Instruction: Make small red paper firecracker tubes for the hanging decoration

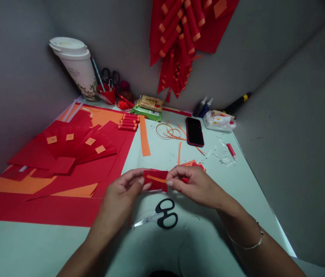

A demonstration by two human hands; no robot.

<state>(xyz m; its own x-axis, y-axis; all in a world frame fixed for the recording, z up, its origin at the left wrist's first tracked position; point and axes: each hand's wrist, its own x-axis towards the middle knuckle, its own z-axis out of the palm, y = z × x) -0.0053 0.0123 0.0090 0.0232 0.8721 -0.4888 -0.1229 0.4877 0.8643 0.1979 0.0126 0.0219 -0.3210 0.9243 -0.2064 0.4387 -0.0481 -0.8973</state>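
A small red paper piece [155,185] is held up over the table between both hands. My left hand [126,188] pinches its left side, thumb in front. A thin orange strip [156,178] lies across the red paper, and my right hand [187,182] pinches the strip's right end at the paper's right edge. Just below the hands, black-handled scissors [162,215] lie on the table, blades pointing left. Red and orange paper scraps [193,164] sit behind my right hand, partly hidden by it.
Red and orange sheets [87,169] cover the table's left side. A phone [194,131], an orange strip [144,136], small red rolls [128,122] and a glue stick [231,151] lie farther back. A tall cup [77,69] stands back left; red paper decorations [179,34] hang behind.
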